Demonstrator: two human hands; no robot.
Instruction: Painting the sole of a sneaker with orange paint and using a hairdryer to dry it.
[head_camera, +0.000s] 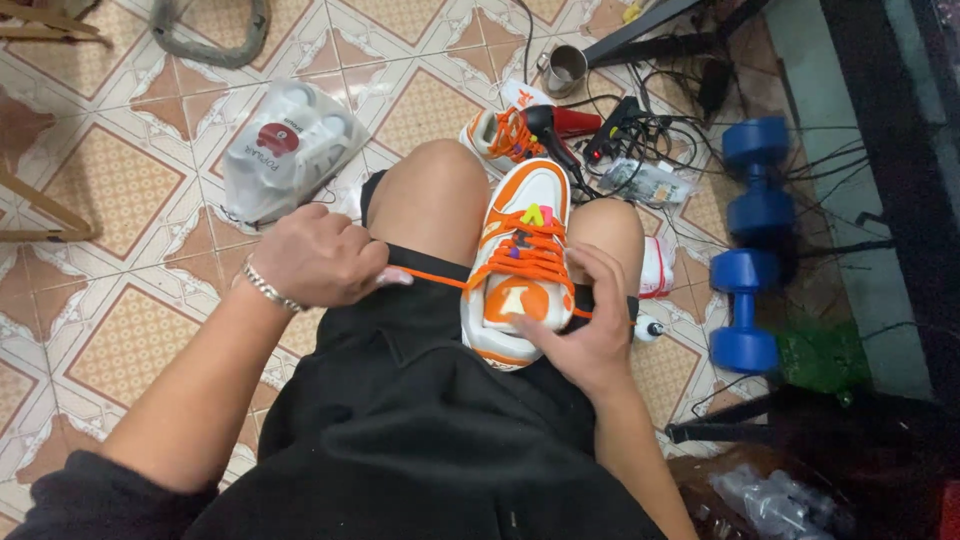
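An orange and white sneaker (523, 262) rests between my knees, toe pointing away from me, with orange laces (528, 250) crossed over its tongue. My left hand (318, 258) is closed on one lace end (432, 277) and holds it taut out to the left over my thigh. My right hand (590, 318) grips the shoe's right side near the tongue, pinching the other lace end. A silver bracelet (268, 288) sits on my left wrist.
On the tiled floor lie a plastic bag (290, 148) holding white shoes, a second orange sneaker (497, 133), a red and black hair dryer (562, 128), tangled cables (655, 135), a metal cup (566, 68) and two blue dumbbells (752, 240).
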